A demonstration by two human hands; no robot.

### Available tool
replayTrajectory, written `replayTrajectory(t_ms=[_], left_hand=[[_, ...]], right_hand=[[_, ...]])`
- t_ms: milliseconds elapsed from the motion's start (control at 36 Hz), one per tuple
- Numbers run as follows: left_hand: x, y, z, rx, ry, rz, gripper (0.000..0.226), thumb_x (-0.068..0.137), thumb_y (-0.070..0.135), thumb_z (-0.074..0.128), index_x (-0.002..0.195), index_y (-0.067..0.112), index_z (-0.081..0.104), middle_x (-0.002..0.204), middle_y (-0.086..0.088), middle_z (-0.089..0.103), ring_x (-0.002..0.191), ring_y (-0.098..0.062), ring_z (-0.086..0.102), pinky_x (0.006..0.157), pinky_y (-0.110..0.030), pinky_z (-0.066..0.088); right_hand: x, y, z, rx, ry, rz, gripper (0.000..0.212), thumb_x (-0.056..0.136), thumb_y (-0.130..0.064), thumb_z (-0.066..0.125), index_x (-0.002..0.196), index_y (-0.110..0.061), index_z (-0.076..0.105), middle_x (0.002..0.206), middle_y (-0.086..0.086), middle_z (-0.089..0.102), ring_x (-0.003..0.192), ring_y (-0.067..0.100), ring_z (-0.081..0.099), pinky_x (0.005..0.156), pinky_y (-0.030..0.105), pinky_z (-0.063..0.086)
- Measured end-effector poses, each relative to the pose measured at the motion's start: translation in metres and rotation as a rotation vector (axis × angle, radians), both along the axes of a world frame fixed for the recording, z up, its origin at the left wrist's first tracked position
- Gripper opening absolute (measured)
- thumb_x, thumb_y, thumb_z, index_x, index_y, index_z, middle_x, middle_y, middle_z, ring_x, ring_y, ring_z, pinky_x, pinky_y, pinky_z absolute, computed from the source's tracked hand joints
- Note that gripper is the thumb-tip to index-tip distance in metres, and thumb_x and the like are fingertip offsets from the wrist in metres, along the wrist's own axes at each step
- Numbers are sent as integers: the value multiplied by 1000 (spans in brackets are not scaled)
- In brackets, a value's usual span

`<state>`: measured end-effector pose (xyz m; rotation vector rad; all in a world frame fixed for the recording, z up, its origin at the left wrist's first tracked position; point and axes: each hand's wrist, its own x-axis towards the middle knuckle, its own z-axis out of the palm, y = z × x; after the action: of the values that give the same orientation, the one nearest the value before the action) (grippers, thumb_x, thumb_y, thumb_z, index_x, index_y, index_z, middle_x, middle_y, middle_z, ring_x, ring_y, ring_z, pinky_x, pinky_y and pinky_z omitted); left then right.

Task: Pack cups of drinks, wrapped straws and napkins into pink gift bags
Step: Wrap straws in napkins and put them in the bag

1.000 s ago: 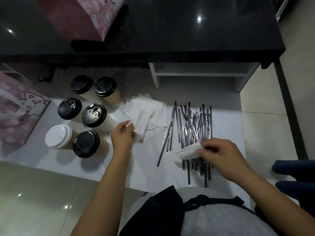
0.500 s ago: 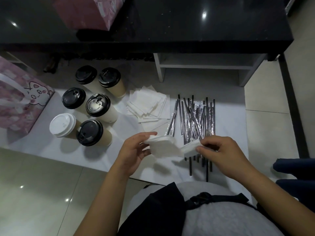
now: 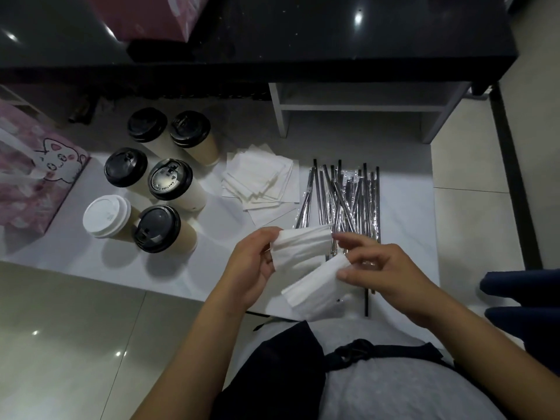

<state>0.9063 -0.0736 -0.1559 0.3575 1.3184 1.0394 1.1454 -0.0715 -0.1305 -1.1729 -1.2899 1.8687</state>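
My left hand grips a folded white napkin above the white sheet. Just right of it, my right hand pinches a second napkin, which hangs lower and tilts toward me. A loose stack of napkins lies behind my hands. Wrapped black straws lie in a pile to the right of that stack, partly hidden by my right hand. Several lidded paper cups stand at the left, one with a white lid. A pink gift bag with a cat drawing stands at the far left.
A white sheet on the tiled floor carries everything. A black glossy tabletop overhangs at the back with another pink bag on it. White table legs stand behind the straws. A dark blue object is at the right edge.
My left hand took a napkin from the stack and brought it toward me, beside the napkin in my right hand. My right hand's napkin has dropped lower and unfolded somewhat.
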Motion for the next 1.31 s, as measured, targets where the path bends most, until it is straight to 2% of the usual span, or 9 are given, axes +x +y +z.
replayTrajectory(t_ms=[194, 306, 417, 556, 667, 806, 972, 1083, 1306], left_hand=[[25, 13, 30, 48, -267, -50, 26, 88, 15, 60, 110, 3, 62, 115, -21, 59, 111, -34, 57, 97, -45, 53], [30, 16, 34, 41, -338, -56, 31, 83, 18, 62, 111, 5, 63, 117, -17, 60, 111, -32, 59, 90, -42, 57], [28, 21, 31, 86, -386, -60, 17, 86, 19, 63, 95, 9, 73, 118, -16, 69, 105, -31, 66, 87, -45, 59], [25, 27, 29, 83, -306, -123, 51, 85, 33, 70, 132, 15, 63, 136, -16, 63, 119, -36, 62, 100, -53, 49], [29, 25, 26, 85, -210, -198, 52, 86, 30, 70, 137, 26, 59, 140, -13, 60, 114, -33, 61, 95, -47, 53], [31, 26, 20, 99, -150, -176, 58, 77, 11, 75, 131, 30, 64, 134, -2, 66, 123, -34, 60, 107, -54, 42], [30, 27, 22, 103, -176, -219, 58, 79, 12, 76, 131, 33, 62, 134, -1, 66, 111, -26, 66, 94, -46, 52], [27, 26, 22, 94, -237, -180, 61, 79, 10, 76, 133, 32, 61, 137, -7, 64, 122, -31, 59, 110, -57, 37], [15, 23, 32, 299, -169, -137, 77, 81, -2, 68, 146, 33, 47, 142, -6, 60, 133, -27, 53, 116, -46, 33]], right_hand=[[0, 7, -2, -7, 27, -120, 22, 66, -23, 80, 82, -7, 79, 129, -7, 65, 117, 2, 61, 84, 19, 52], [2, 7, 0, 22, 77, -210, 19, 72, -18, 77, 86, -6, 78, 90, 14, 75, 82, 17, 70, 74, 21, 55], [6, 12, 0, 12, 50, -249, 16, 71, -18, 77, 84, -8, 78, 88, 18, 74, 79, 20, 68, 74, 25, 57], [9, 14, 2, 0, 92, -258, 16, 69, -13, 77, 84, -6, 77, 81, 9, 74, 75, 15, 69, 69, 21, 55], [11, 14, 4, 43, 61, -240, 24, 71, -16, 77, 88, 0, 77, 92, 25, 71, 86, 18, 69, 79, 26, 56], [13, 16, 5, 52, 76, -203, 26, 71, -12, 77, 90, 5, 75, 87, 16, 73, 83, 22, 70, 79, 26, 56], [11, 17, 2, 58, 33, -145, 27, 69, -13, 78, 87, 7, 74, 81, 10, 67, 79, 18, 63, 76, 26, 52], [8, 17, 5, 67, 51, -19, 12, 74, -12, 76, 84, -5, 79, 84, 12, 71, 81, 18, 68, 76, 24, 53], [5, 16, 0, 54, -8, -76, 7, 74, -13, 79, 75, -8, 75, 71, -4, 63, 71, 11, 59, 69, 21, 49]])
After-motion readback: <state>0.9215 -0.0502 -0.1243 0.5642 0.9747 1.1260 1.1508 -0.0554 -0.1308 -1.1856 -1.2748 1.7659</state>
